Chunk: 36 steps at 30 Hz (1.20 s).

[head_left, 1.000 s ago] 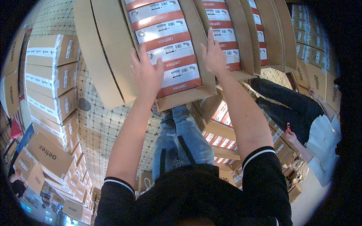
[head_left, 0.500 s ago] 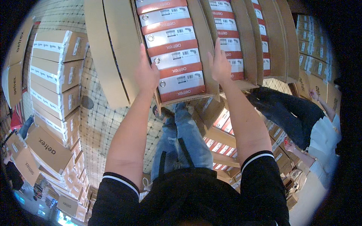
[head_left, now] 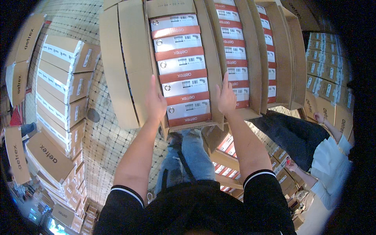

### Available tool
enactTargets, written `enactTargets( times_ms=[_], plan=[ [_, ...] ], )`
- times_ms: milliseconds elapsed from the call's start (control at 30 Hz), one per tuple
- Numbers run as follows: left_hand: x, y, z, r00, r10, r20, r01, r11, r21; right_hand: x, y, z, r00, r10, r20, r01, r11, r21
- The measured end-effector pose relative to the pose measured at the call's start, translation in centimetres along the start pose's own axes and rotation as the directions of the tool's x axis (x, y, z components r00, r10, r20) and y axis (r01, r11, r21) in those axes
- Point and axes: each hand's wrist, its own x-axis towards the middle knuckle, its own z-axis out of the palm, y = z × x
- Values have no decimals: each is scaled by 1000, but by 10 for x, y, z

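Carton (head_left: 184,66): open brown cardboard, long and narrow, upper centre of the view, holding one row of white shoe boxes (head_left: 182,64) with orange bands, packed edge to edge with no slack between them. Its near end sits above the person's jeans (head_left: 192,156).

Left hand (head_left: 155,102): flat against the carton's left wall, fingers straight and together, thumb toward the near end; pressing, not wrapped round anything.

Right hand (head_left: 226,98): flat against the carton's right wall, fingers extended upward; also pressing rather than gripping. The two hands clamp the carton between them.

Edges and room: the left flap (head_left: 125,62) stands open beside the left hand, with bare tiled floor (head_left: 105,129) beyond it. On the right there is no gap; a second carton (head_left: 250,58) of like boxes lies touching, so the right hand sits in the seam between the two. A third carton (head_left: 288,58) flanks that one.

Surroundings: a stack of sealed cartons (head_left: 64,86) stands well apart to the left across the floor strip, with more cartons (head_left: 45,156) below it. Another wall of cartons (head_left: 327,82) rises at the far right.

Obstructions: another person (head_left: 313,152), in dark trousers and white top, crouches near the right lower side, just past the second carton, over more orange-banded boxes (head_left: 227,164).
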Motion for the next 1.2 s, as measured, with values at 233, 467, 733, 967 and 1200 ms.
enactTargets(
  times_ms=[233, 467, 733, 967, 1200],
  plan=[
    [1, -1, 2, 999, -38, 9, 38, 999, -3, 1, -1, -3, 1000, -10, 5, 9, 998, 61],
    [-1, -3, 7, 992, -123, 39, 117, 985, 128, 6, -11, -13, 987, 82, 138, -91, 994, 63],
    [11, 19, 15, 981, -192, 31, 187, 973, 133, 7, -3, -13, 997, 56, 59, -63, 990, 126],
    [37, 26, 17, 986, -167, -24, 168, 965, 203, 8, 3, -8, 995, 45, 86, -55, 992, 114],
    [34, 20, 20, 994, -96, -51, 105, 968, 229, 7, 3, -9, 999, 15, 40, -18, 997, 81]
  ],
)
